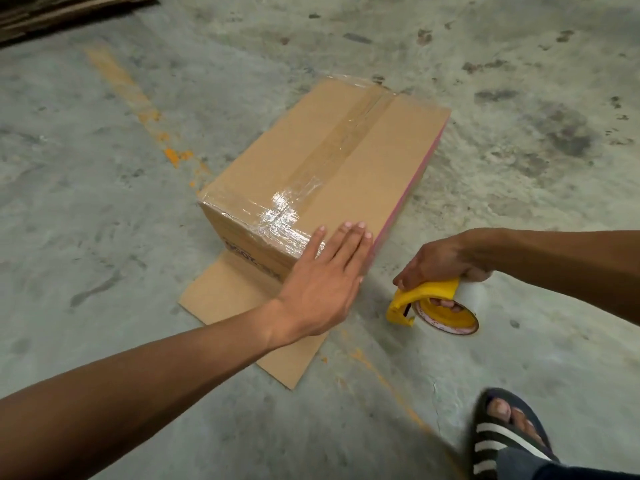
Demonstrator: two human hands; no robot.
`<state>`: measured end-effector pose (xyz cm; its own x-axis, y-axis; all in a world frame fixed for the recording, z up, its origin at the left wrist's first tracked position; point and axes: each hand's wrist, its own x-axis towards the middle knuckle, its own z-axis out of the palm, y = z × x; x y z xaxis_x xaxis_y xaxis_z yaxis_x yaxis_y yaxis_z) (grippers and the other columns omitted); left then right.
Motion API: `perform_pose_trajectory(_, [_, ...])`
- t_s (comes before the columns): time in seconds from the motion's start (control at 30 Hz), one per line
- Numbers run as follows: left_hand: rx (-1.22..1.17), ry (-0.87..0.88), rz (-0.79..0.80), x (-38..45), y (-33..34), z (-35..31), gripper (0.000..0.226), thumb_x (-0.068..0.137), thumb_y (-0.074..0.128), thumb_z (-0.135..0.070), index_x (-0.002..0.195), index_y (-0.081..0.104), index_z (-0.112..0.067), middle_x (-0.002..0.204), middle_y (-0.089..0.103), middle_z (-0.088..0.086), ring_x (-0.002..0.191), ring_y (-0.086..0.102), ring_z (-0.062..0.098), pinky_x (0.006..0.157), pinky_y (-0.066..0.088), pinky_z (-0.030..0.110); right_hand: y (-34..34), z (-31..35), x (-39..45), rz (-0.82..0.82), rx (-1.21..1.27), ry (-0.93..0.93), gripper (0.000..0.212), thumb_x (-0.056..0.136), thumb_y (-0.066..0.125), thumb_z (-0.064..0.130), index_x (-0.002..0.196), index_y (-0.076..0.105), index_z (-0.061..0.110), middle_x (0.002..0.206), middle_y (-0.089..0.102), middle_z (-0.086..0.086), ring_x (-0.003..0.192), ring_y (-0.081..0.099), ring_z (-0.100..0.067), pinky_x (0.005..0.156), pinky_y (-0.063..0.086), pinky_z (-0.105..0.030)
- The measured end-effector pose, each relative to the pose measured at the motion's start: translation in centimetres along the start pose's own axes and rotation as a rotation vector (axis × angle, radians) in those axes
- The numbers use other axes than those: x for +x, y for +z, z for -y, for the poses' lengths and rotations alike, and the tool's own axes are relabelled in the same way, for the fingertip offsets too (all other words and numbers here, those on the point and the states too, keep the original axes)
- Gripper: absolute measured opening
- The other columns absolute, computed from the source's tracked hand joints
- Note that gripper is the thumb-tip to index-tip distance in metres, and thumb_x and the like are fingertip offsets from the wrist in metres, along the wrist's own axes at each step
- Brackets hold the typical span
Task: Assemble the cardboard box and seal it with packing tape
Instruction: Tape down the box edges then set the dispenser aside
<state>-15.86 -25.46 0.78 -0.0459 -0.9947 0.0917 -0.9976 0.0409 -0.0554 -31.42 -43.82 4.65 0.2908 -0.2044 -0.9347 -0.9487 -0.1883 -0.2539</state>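
Head view, frame centre: my left hand [322, 282] lies flat, fingers spread, steadying the box [322, 168], while my right hand [440, 261] grips the dispenser [429, 299] beside it, ready.

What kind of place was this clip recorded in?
Probably a warehouse or packing area: a bare, stained concrete floor with worn orange line paint, and flattened cardboard stacked at the far left.

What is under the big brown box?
A flat piece of cardboard lies on the floor and sticks out from under the cardboard box at its near end. How far it reaches underneath is hidden by the box.
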Motion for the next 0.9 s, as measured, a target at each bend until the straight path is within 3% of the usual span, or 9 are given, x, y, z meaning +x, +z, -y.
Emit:
perform_pose_trajectory(0.13, [0.01, 0.052, 0.012, -1.9, -0.2, 3.5, 0.061, 0.102, 0.025, -0.034, 0.155, 0.014, -0.005, 0.163, 0.013, 0.013, 0.151, 0.011, 0.028, 0.119, 0.015, 0.052, 1.0, 1.3, 0.0, 0.027, -0.11, -0.04, 0.048, 0.091, 0.062, 0.036, 0.134, 0.059, 0.015, 0.078, 0.066, -0.021, 0.051, 0.059, -0.028, 0.069, 0.055, -0.041])
perform_pose_trajectory(0.27, [0.005, 0.1, 0.033, -4.9, -0.8, 9.4, 0.058, 0.103, 0.023, -0.033, 0.155, 0.018, -0.008, 0.163, 0.016, 0.008, 0.151, 0.011, 0.024, 0.12, 0.015, 0.047, 2.8, 2.6, 0.0, 0.051, -0.138, -0.135, 0.04, 0.094, 0.062, 0.033, 0.133, 0.06, 0.023, 0.105, 0.071, -0.023, 0.055, 0.062, -0.024, 0.077, 0.056, -0.045])
perform_pose_trajectory(0.3, [-0.002, 0.099, 0.034, -5.9, -0.9, 10.8, 0.056, 0.104, 0.023, -0.032, 0.155, 0.018, -0.01, 0.163, 0.016, 0.006, 0.151, 0.011, 0.023, 0.12, 0.015, 0.047, 3.5, 3.1, 0.0, 0.037, -0.163, -0.166, 0.039, 0.093, 0.062, 0.034, 0.131, 0.061, 0.027, 0.11, 0.071, -0.018, 0.06, 0.065, -0.02, 0.081, 0.056, -0.043])
perform_pose_trajectory(0.4, [-0.039, 0.044, 0.026, -8.7, -1.1, 13.9, 0.054, 0.103, 0.029, -0.026, 0.155, 0.021, -0.012, 0.162, 0.02, 0.003, 0.151, 0.014, 0.021, 0.119, 0.018, 0.049, 5.6, 4.5, 0.0, -0.056, -0.315, -0.326, 0.038, 0.093, 0.062, 0.035, 0.131, 0.06, 0.037, 0.13, 0.062, 0.003, 0.105, 0.062, -0.012, 0.095, 0.049, -0.03])
perform_pose_trajectory(0.43, [-0.045, 0.017, 0.021, -9.7, -1.1, 14.6, 0.053, 0.103, 0.029, -0.024, 0.154, 0.022, -0.012, 0.162, 0.021, 0.003, 0.15, 0.015, 0.021, 0.118, 0.02, 0.05, 6.6, 5.0, -0.1, -0.063, -0.344, -0.392, 0.04, 0.094, 0.061, 0.032, 0.134, 0.057, 0.037, 0.133, 0.06, 0.005, 0.11, 0.059, -0.013, 0.095, 0.049, -0.026])
perform_pose_trajectory(0.53, [-0.063, -0.054, 0.006, -12.2, -1.2, 15.8, 0.054, 0.1, 0.026, -0.019, 0.153, 0.025, -0.009, 0.161, 0.024, 0.005, 0.15, 0.016, 0.023, 0.118, 0.019, 0.052, 9.5, 6.7, -0.3, -0.05, -0.45, -0.529, 0.051, 0.096, 0.052, 0.025, 0.143, 0.044, 0.042, 0.135, 0.054, 0.008, 0.099, 0.059, -0.008, 0.076, 0.048, -0.013])
perform_pose_trajectory(0.73, [-0.112, -0.149, -0.015, -16.0, -1.6, 16.7, 0.059, 0.093, 0.031, -0.01, 0.152, 0.027, -0.009, 0.16, 0.024, 0.004, 0.15, 0.017, 0.024, 0.121, 0.012, 0.046, 13.7, 9.0, 1.2, -0.034, -1.108, -0.821, 0.073, 0.097, 0.043, 0.025, 0.155, 0.002, 0.042, 0.145, 0.047, -0.011, 0.126, 0.047, -0.033, 0.104, 0.037, -0.033])
perform_pose_trajectory(0.83, [-0.161, -0.25, -0.032, -18.8, -1.5, 17.3, 0.062, 0.09, 0.034, -0.003, 0.152, 0.029, -0.009, 0.16, 0.023, 0.006, 0.15, 0.014, 0.025, 0.122, 0.008, 0.045, 15.6, 9.8, 3.0, -0.055, -1.329, -0.914, 0.08, 0.097, 0.044, 0.016, 0.154, -0.005, 0.044, 0.126, 0.051, -0.019, 0.107, 0.054, -0.039, 0.085, 0.043, -0.041])
perform_pose_trajectory(0.9, [-0.192, -0.346, -0.05, -20.9, -1.3, 17.8, 0.061, 0.092, 0.032, -0.004, 0.152, 0.028, -0.009, 0.161, 0.021, 0.007, 0.151, 0.011, 0.025, 0.122, 0.008, 0.046, 16.7, 10.0, 3.7, -0.07, -1.41, -0.959, 0.086, 0.095, 0.045, 0.01, 0.151, -0.007, 0.049, 0.125, 0.049, -0.02, 0.106, 0.056, -0.039, 0.08, 0.045, -0.043])
